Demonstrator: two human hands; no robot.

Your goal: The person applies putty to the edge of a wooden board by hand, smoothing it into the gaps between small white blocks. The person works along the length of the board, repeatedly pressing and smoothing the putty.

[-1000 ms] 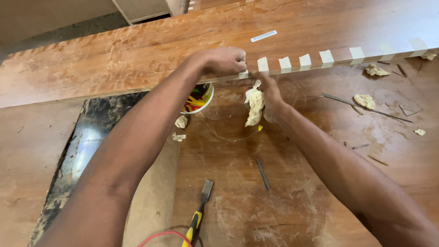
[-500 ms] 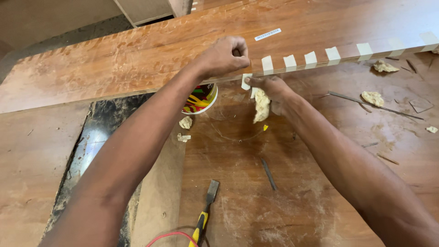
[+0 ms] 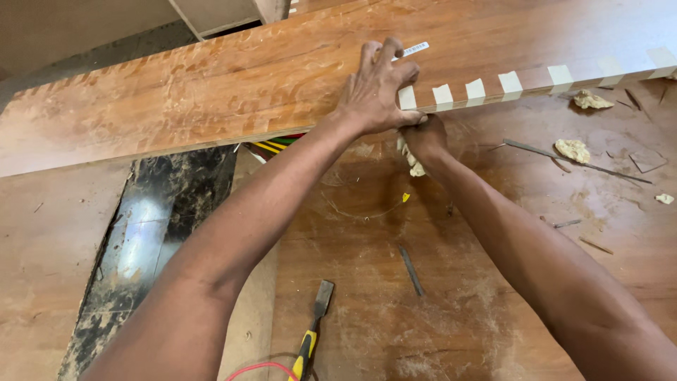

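Here, your left hand [image 3: 377,88] lay spread flat over the board [image 3: 211,92] edge; your right hand [image 3: 423,137] gripped a rag [image 3: 416,166] beneath, with the bench [image 3: 493,282] open below.

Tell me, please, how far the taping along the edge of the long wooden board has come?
Done: several pale tape strips cross the long reddish wooden board's front edge, to the right. In hand: the left hand presses on the leftmost strip, the right hand holds a cream rag beneath. Left: the edge further left is bare.
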